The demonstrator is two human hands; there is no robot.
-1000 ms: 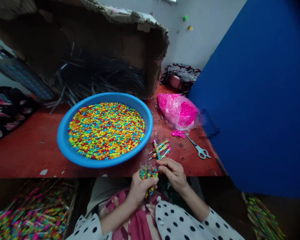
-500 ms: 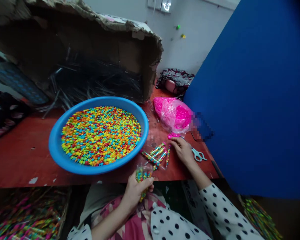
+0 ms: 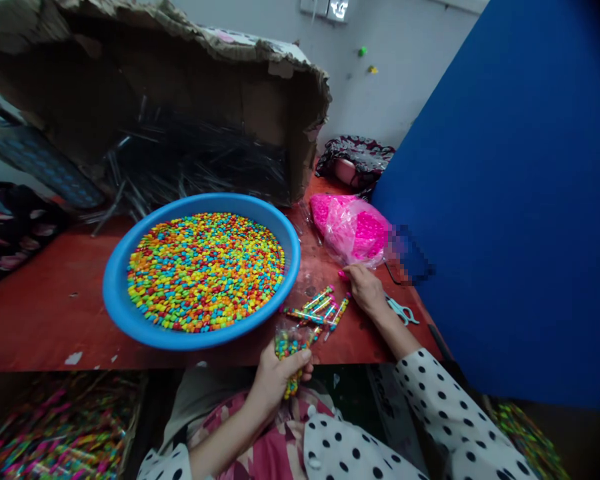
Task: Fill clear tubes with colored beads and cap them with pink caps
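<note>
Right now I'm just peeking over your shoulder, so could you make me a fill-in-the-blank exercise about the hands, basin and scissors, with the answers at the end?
The round basin filled with candies is ____ in colour.
The bunch of tubes is held in the person's ____ hand.
At the fingertips of the right hand is a tiny ____ piece.
In the picture, the scissors lie to the ____ of the basin.

Missing words: blue; left; pink; right.

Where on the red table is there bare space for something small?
The red table looks bare between floral cloth and blue basin. Right of the basin is crowded: filled tubes, right hand, scissors, pink bag.
</note>
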